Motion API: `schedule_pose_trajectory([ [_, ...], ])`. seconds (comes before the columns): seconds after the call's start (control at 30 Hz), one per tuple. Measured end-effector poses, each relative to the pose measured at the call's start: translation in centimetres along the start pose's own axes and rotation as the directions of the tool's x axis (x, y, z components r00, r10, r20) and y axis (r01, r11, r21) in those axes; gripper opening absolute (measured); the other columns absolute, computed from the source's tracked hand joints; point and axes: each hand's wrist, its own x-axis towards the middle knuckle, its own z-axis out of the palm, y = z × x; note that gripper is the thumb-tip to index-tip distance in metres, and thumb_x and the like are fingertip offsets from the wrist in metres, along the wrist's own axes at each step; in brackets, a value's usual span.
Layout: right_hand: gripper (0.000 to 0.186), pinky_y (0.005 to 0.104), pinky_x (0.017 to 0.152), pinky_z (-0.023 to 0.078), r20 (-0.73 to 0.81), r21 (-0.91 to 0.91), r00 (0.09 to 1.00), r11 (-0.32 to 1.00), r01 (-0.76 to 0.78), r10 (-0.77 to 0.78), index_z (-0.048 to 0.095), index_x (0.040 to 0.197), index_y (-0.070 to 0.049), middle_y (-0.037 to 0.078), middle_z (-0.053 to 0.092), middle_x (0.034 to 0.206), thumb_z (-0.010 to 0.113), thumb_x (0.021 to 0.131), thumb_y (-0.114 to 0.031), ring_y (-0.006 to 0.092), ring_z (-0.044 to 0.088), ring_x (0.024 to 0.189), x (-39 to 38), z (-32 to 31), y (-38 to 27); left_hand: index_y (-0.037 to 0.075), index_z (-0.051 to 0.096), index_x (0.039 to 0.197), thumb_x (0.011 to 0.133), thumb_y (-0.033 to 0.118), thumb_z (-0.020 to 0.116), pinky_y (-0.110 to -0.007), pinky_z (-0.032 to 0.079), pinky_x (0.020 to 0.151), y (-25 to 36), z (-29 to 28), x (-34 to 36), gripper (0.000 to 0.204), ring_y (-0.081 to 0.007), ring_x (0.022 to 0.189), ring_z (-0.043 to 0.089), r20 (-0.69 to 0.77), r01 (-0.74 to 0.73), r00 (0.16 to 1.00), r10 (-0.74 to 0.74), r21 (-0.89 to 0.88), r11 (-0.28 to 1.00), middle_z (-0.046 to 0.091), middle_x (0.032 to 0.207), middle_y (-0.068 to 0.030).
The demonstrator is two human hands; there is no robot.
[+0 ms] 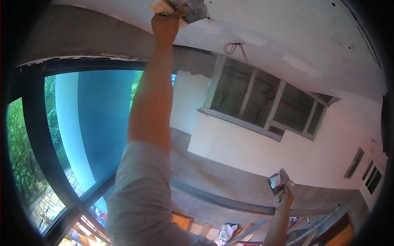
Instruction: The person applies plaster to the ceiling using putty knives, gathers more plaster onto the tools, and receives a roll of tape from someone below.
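Note:
Overhead, my left hand [165,29] is closed around a plastering trowel [197,11], its thumb laid along the tool. The grey metal blade lies up against the white ceiling [283,33], and the top of the tool is cut off by the picture's edge. Lower down at the right, my right hand [284,199] grips a small square metal putty board [280,184], tilted, with a lump of white putty [275,181] on it. Its fingers are partly hidden behind the board.
Red wires [234,47] hang from the ceiling. A framed interior window [262,96] is set in the part-white wall. Large dark-framed glass [104,123] stands at left. Below are a long horizontal pipe [221,201], a white bag [226,234] and boards [182,220].

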Motion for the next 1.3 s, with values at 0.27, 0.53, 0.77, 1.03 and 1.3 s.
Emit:
schedule_pose_trajectory([
  [0.27,0.031,0.0397,0.091,0.055,0.063,0.018,0.998,1.000,0.003,-0.004,0.055,0.124,0.000,0.012,0.063,0.116,0.054,0.095,-0.009,0.0263,0.064,0.106,0.8,-1.1,0.7,-0.003,0.063,0.113,0.070,0.019,0.089,-0.030,0.052,0.079,-4.7,-3.6,1.4,0.055,-0.0191,0.091,0.066,-0.094,0.063,0.993,-0.065,-0.025,0.998,0.069,0.102,-0.0081],
  [0.53,0.039,0.0369,0.094,0.051,0.060,-0.090,0.997,0.995,0.046,-0.041,0.052,0.129,0.003,0.013,0.061,0.120,0.057,0.093,-0.011,0.0253,0.061,0.108,-0.1,-1.1,0.1,-0.003,0.063,0.112,0.075,0.021,0.085,-0.030,0.051,0.076,0.3,-2.3,-0.9,0.049,-0.0156,0.089,0.065,0.251,0.126,0.950,-0.187,0.239,0.963,0.068,0.103,-0.0084],
  [0.77,0.023,0.0332,0.085,0.056,0.021,0.004,0.998,0.998,0.056,-0.056,0.058,0.116,0.001,0.009,0.065,0.104,0.055,0.094,-0.006,0.0204,0.066,0.094,-0.7,0.2,-0.3,-0.011,0.062,0.099,0.074,0.010,0.077,-0.035,0.051,0.073,-4.0,-0.9,2.3,0.036,-0.0294,0.088,0.069,-0.094,0.167,0.985,-0.148,0.252,0.953,0.070,0.095,-0.0225],
  [1.03,0.021,0.0312,0.076,0.057,-0.082,-0.134,0.994,0.989,0.056,-0.068,0.059,0.113,0.001,0.008,0.066,0.099,0.057,0.094,-0.009,0.0201,0.066,0.089,0.0,-1.2,-0.6,0.004,0.067,0.098,0.079,0.022,0.080,-0.038,0.052,0.078,-9.3,-4.5,-3.0,0.029,-0.0259,0.090,0.066,0.175,-0.264,0.964,0.199,0.593,0.761,0.068,0.092,-0.0094],
  [1.3,0.027,0.0349,0.084,0.055,0.075,-0.048,0.997,0.998,0.039,-0.035,0.058,0.119,0.002,0.009,0.066,0.105,0.059,0.094,-0.011,0.0222,0.065,0.097,-1.7,1.3,-0.2,0.008,0.068,0.091,0.079,0.020,0.076,-0.041,0.053,0.070,-6.6,-2.3,0.0,0.019,-0.0332,0.080,0.066,0.499,-0.671,0.730,0.466,0.653,0.352,0.066,0.089,-0.0117],
])
